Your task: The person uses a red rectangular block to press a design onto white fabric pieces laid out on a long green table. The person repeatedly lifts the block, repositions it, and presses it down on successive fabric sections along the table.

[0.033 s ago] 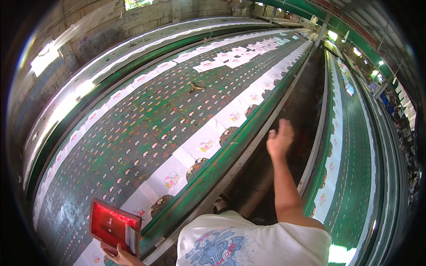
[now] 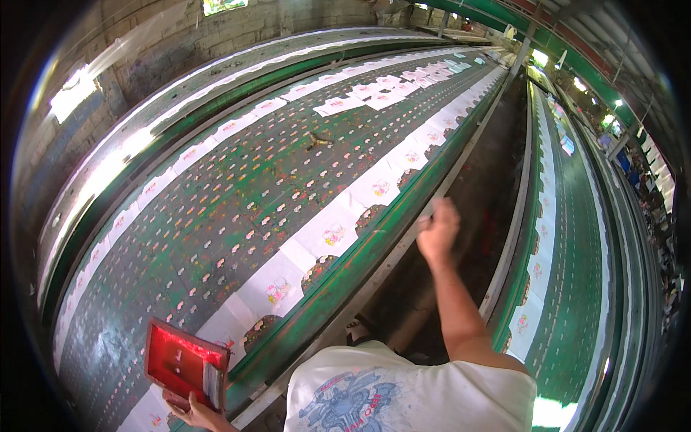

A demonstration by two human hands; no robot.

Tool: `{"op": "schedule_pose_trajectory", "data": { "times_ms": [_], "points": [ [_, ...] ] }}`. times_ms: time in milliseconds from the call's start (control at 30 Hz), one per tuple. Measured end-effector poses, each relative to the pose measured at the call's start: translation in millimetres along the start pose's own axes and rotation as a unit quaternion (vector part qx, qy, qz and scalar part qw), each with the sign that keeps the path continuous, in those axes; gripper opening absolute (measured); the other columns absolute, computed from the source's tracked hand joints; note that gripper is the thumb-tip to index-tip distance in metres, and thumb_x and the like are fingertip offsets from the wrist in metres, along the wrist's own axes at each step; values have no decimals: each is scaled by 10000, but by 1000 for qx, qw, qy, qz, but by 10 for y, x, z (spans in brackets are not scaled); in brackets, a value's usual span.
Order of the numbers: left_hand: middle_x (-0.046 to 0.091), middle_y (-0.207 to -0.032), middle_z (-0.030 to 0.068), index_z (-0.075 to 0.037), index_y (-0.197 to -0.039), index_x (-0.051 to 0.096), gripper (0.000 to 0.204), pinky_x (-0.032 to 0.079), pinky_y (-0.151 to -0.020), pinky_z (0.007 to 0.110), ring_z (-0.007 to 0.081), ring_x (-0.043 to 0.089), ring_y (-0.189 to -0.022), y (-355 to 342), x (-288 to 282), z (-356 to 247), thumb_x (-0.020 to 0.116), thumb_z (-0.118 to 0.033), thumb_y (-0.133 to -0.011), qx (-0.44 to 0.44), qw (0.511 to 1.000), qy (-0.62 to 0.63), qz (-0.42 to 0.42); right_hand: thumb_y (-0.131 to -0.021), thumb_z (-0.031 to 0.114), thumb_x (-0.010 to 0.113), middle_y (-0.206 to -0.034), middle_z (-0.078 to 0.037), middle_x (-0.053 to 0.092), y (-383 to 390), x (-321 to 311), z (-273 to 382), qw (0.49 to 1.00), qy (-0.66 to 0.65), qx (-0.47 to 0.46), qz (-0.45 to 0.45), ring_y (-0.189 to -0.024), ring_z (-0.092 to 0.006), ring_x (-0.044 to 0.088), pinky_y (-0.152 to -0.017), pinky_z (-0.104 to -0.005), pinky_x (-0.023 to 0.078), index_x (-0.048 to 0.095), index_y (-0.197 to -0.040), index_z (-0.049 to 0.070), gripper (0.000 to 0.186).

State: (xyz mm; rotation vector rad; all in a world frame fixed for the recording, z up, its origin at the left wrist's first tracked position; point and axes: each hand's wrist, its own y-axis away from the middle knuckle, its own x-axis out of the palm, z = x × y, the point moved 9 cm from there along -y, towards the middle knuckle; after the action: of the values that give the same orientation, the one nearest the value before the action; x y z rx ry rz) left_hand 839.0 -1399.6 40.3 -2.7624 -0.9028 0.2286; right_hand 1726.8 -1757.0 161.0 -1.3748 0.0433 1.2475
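At the lower left, my left hand (image 2: 193,413) is closed on the lower edge of a screen printing frame (image 2: 152,353), a tilted red-brown frame with bright red ink inside. A grey-edged squeegee (image 2: 212,386) rests along its right inner side. The frame is held above the near end of a long printing table (image 2: 237,209). My right hand (image 2: 439,230) is raised over the dark aisle, just right of the table's edge. Its fingers are half curled and slightly blurred, with a gap beside the thumb and no held thing visible.
White fabric pieces with small pink prints (image 2: 334,234) line the table's right edge. More white pieces (image 2: 378,92) lie at its far middle, and a small brown object (image 2: 318,141) sits nearer. Another long green table (image 2: 568,273) runs along the aisle's right side. A post (image 2: 524,47) stands far off.
My right hand has swung a little to the left and down, and its spread fingers have curled in. The left hand and the printing frame have shifted only slightly.
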Motion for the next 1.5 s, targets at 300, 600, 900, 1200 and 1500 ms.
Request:
{"op": "schedule_pose_trajectory", "data": {
  "times_ms": [300,600,900,1200,1500],
  "points": [
    [581,-1666,178,-28,-1708,467,1006,499,-1261,433,306,613,-1486,696,1397,-387,773,197,-777,-43,984,118,126,-966,96,826,-1575,-188,658,1946,661,2655,802,-424,-183,379,-1503,-398,574,-1282,-511,445,720,-1485,67,531],
    [557,-1663,194,13,-1708,436,1011,506,-1248,386,280,619,-1469,1658,2043,-478,796,168,-776,-123,960,145,205,-1191,241,648,-1759,-240,494,2477,887,2635,556,-601,25,575,-1650,-319,457,-1314,-459,398,427,-1736,-4,637],
    [554,-1689,188,35,-1709,437,995,397,-1341,401,293,528,-1581,2525,2694,-525,831,97,-798,-83,963,40,253,-1166,230,693,-1760,-311,454,2198,1016,2192,594,-561,86,571,-1671,-371,420,-1380,-501,318,384,-1745,-28,705],
    [576,-1660,182,17,-1718,428,1025,436,-1305,395,274,570,-1529,2728,2768,-643,847,73,-784,-118,955,24,273,-1127,101,714,-1667,-321,561,2098,1076,1904,625,-553,80,545,-1545,-365,574,-1235,-462,518,487,-1679,-45,614],
    [593,-1612,195,45,-1715,409,1043,509,-1230,396,271,618,-1454,2793,2819,-757,848,84,-770,-142,951,48,270,-975,143,851,-1429,-175,740,1612,425,2452,732,-453,-300,411,-1315,-383,688,-1151,-516,545,735,-1440,56,488]
  ]
}}
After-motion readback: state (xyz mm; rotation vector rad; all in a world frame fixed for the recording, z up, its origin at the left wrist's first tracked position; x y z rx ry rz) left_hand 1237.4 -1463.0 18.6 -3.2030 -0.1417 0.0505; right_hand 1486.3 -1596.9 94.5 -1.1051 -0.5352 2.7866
